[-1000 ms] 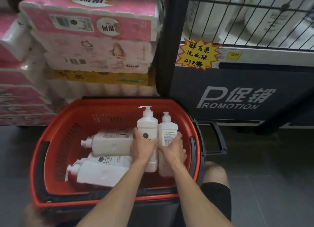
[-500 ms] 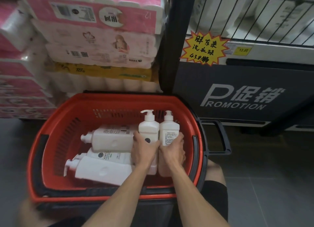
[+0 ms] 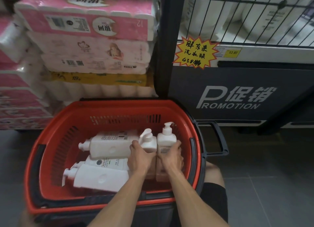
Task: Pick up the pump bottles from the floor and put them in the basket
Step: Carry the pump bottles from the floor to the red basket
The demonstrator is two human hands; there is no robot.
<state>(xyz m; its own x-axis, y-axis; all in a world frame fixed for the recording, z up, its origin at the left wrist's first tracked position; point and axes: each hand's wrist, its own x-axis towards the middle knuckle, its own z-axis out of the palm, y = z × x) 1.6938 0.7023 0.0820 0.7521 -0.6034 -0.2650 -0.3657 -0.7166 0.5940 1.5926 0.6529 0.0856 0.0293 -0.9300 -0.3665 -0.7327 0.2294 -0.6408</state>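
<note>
A red plastic basket (image 3: 51,138) stands on the floor in front of me. Both hands are inside it on its right side. My left hand (image 3: 138,157) grips a white pump bottle (image 3: 149,142), and my right hand (image 3: 170,156) grips a second white pump bottle (image 3: 166,138). The two held bottles stand side by side, low in the basket, with pumps pointing up and away. Three more white pump bottles lie on their sides to the left: one at the back (image 3: 108,144), one in the middle (image 3: 108,163), one nearest me (image 3: 100,177).
Stacked pink and yellow toilet-paper packs (image 3: 88,45) rise behind the basket at the left. A dark promotion stand (image 3: 237,97) with a wire rack of white bottles is at the right. The basket's black handle (image 3: 219,138) sticks out right. My knee (image 3: 212,174) is beside the basket.
Both hands have lowered the two upright bottles deeper into the basket's right side. The bottles now tilt away from me.
</note>
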